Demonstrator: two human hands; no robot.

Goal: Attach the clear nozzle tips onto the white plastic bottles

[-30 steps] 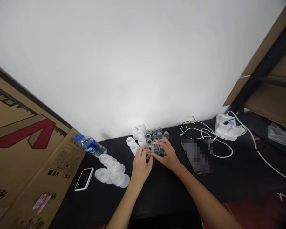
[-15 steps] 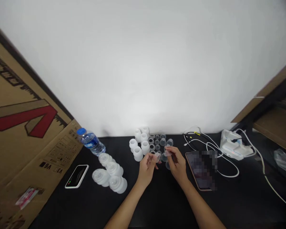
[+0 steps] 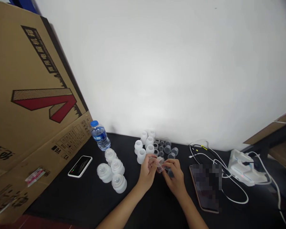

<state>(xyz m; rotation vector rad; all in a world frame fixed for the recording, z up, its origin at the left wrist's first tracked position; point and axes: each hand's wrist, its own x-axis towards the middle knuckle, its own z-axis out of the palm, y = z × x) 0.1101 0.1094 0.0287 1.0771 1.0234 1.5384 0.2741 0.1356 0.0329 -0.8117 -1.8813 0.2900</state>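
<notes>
A small clear plastic cup point(image 3: 160, 161) is held between my two hands over the black table. My left hand point(image 3: 147, 170) pinches its left side with thumb and fingers. My right hand point(image 3: 175, 174) has its fingers closed at the cup's right side, on a clear piece too small to make out. Just behind stand several white plastic bottles point(image 3: 149, 149) with open necks. Clear rings point(image 3: 161, 148) lie in rows beside them, and clear caps point(image 3: 167, 149) stand to their right, partly hidden by my right hand.
Several white assembled bottles point(image 3: 118, 166) stand to the left, near a water bottle point(image 3: 100, 136) and a white device point(image 3: 80, 166). A cardboard box point(image 3: 69, 140) borders the left. On the right lie a phone point(image 3: 203, 190), white cables point(image 3: 240, 198) and a charging dock point(image 3: 245, 168).
My hands have come together, bringing the clear cup and the right hand's clear piece into contact or nearly so. The camera view has turned slightly left.
</notes>
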